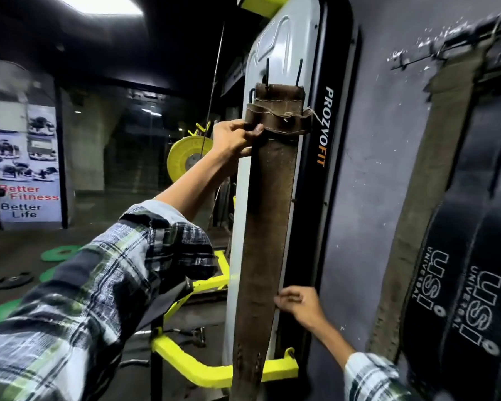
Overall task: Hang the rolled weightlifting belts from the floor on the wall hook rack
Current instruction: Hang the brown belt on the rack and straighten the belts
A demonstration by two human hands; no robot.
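My left hand [232, 137] pinches the long brown leather belt [268, 227] top, right hand [300, 303] steadies its edge; I should keep it straight.

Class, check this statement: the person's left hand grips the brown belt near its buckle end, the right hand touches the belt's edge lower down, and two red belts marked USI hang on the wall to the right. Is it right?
Not quite. In the head view the two USI belts are black, not red. The rest stands: the left hand grips the brown belt near its buckle end, and the right hand touches its edge lower down.
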